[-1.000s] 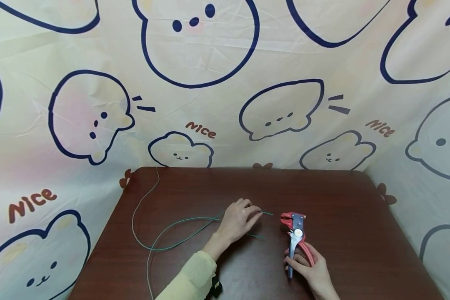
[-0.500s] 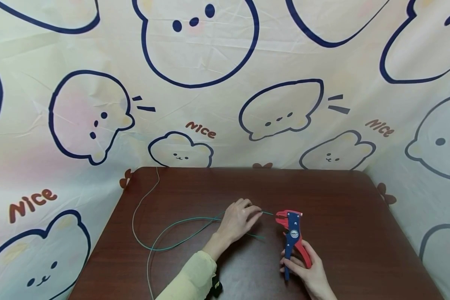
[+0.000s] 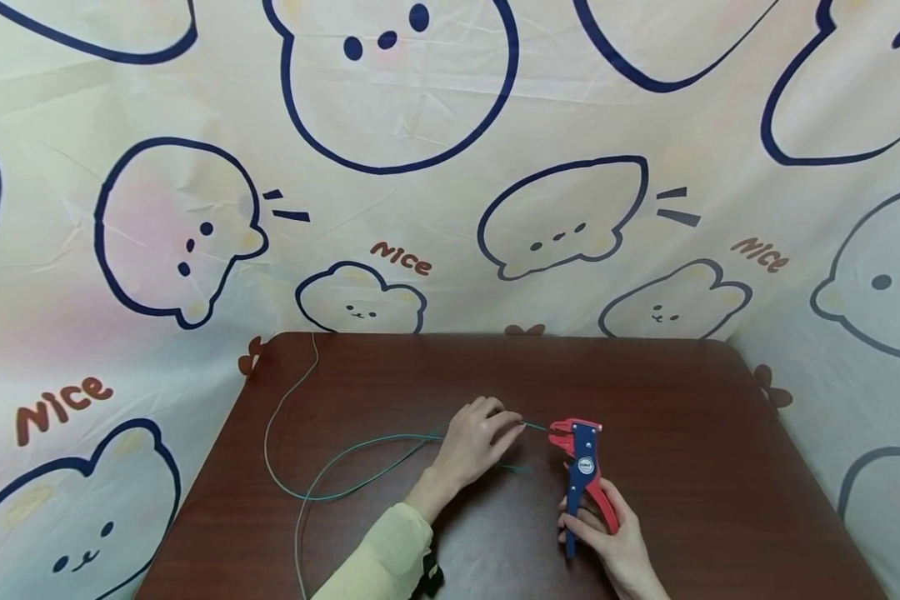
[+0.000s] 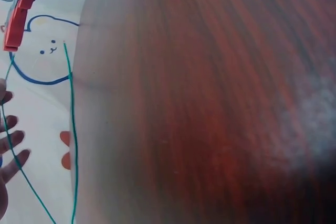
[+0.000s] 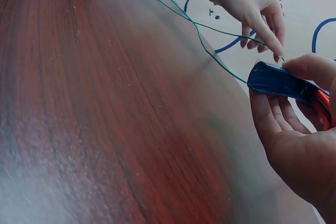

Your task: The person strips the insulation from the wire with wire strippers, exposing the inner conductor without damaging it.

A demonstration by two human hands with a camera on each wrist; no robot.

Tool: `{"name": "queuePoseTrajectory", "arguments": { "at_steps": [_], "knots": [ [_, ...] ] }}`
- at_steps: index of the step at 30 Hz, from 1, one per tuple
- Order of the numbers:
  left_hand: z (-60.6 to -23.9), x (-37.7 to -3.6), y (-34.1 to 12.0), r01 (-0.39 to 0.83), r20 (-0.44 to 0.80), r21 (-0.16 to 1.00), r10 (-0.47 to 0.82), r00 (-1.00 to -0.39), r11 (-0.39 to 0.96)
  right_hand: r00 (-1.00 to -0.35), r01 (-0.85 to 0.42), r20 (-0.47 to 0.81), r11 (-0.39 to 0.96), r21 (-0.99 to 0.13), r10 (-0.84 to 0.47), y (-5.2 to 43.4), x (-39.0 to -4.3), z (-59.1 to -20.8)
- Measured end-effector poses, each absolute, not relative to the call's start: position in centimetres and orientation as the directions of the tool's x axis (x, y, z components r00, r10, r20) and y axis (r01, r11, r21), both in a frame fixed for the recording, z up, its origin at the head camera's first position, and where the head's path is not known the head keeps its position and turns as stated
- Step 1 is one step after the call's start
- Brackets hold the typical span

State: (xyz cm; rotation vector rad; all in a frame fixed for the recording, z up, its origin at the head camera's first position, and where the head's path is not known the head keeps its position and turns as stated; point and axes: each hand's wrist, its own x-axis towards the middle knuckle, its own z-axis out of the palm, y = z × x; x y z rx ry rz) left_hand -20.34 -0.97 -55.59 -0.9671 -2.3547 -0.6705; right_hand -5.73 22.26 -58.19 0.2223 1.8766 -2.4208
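My left hand (image 3: 476,437) pinches a thin green wire (image 3: 534,426) between thumb and index finger, above the table's middle. A short length sticks out rightward to the mouth of a wire stripper (image 3: 583,454). Whether its tip lies inside the jaws I cannot tell. My right hand (image 3: 611,533) grips the stripper's blue and red handles, head upward, with the red jaws facing left. In the left wrist view, a second free wire end (image 4: 73,129) stands beside the left fingers (image 4: 13,140). The right wrist view shows the stripper's blue handle (image 5: 278,82) in the right fingers.
The wire's looped length (image 3: 330,498) lies across the left of the brown table (image 3: 682,400), running off its far and near edges. A cartoon-printed cloth (image 3: 450,208) hangs behind and beside the table. A small dark object (image 3: 432,575) shows by the left sleeve.
My right hand has turned the wire stripper over, from its silver side to its blue side, and moved it left until its jaws meet the wire's tip. The left hand stays in place.
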Motion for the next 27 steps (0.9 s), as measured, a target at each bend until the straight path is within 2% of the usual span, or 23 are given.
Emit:
{"name": "queuePoseTrajectory", "arguments": {
  "at_steps": [8, 14, 20, 27],
  "knots": [
    [-56.12, -20.55, -0.90, 0.775, 0.681, 0.241, 0.467, -0.564, 0.585, -0.989, 0.137, -0.145, -0.242, -0.961, 0.016, 22.03, -5.61, -58.36],
    [-56.10, -20.51, -0.88, 0.768, 0.670, 0.246, 0.468, -0.576, 0.592, -0.984, 0.157, -0.171, -0.209, -0.965, 0.052, 21.68, -5.60, -58.26],
    [-56.17, -20.44, -0.93, 0.758, 0.644, 0.262, 0.476, -0.599, 0.598, -0.991, 0.121, -0.131, -0.217, -0.969, 0.033, 21.59, -5.67, -58.31],
    [-56.38, -20.55, -0.80, 0.771, 0.677, 0.251, 0.462, -0.572, 0.586, -0.991, 0.118, -0.130, -0.228, -0.966, 0.037, 21.34, -5.75, -58.28]
  ]
}}
